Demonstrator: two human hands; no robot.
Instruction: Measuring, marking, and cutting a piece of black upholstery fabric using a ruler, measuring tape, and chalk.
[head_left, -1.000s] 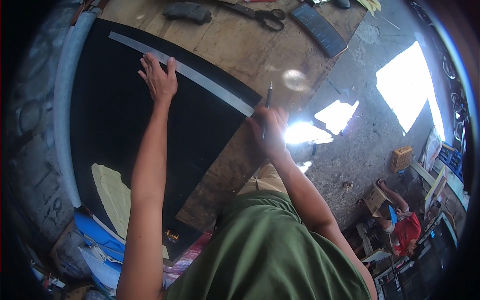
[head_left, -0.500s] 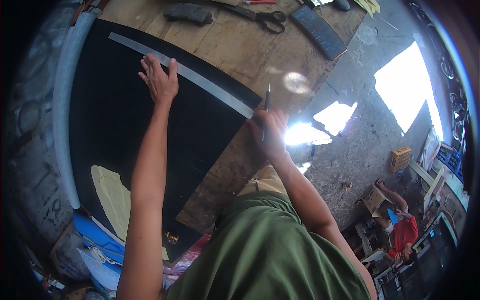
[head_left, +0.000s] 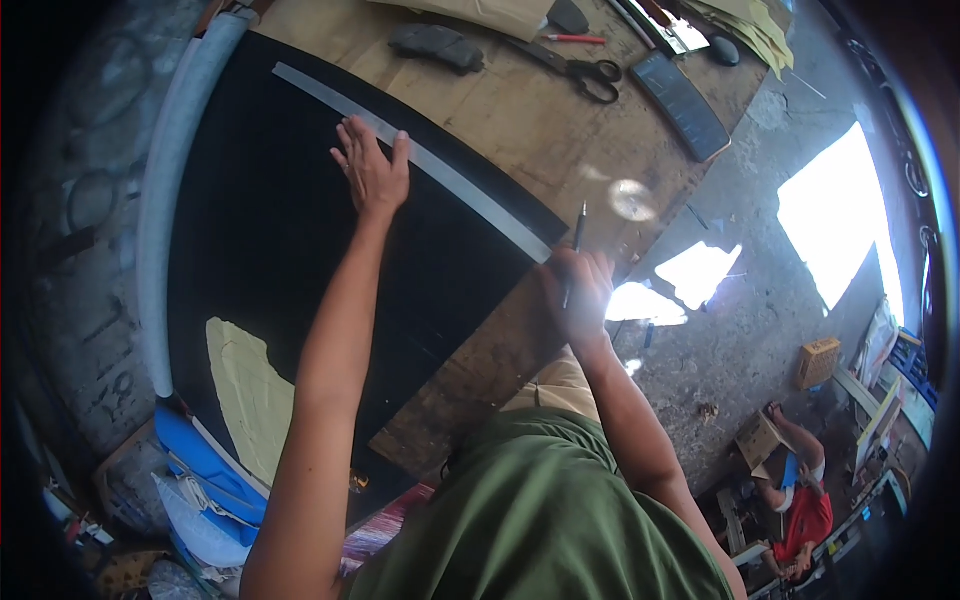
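A long metal ruler (head_left: pixel 470 195) lies slantwise on a large black sheet (head_left: pixel 270 210) near the sheet's far edge. My left hand (head_left: pixel 376 178) rests flat on the ruler with its fingers apart. At the ruler's near right end is my right hand (head_left: pixel 583 290), closed around a dark pen (head_left: pixel 581 225) whose tip points up and away from me. The right fingers hide the very end of the ruler. A pale yellow paper piece (head_left: pixel 245 390) lies on the sheet, left of my left forearm.
On the wooden table (head_left: pixel 535 120) lie black scissors (head_left: pixel 585 72), a phone (head_left: pixel 682 107), a dark block (head_left: pixel 436 47) and a red pen (head_left: pixel 575 39). A pale roll (head_left: pixel 165 220) borders the sheet on the left. A seated person in red (head_left: pixel 808 520) is at lower right.
The whole view has shifted, so the table and its things appear farther right and slightly lower. Both hands keep their places on the ruler, and the pen stays in my right hand.
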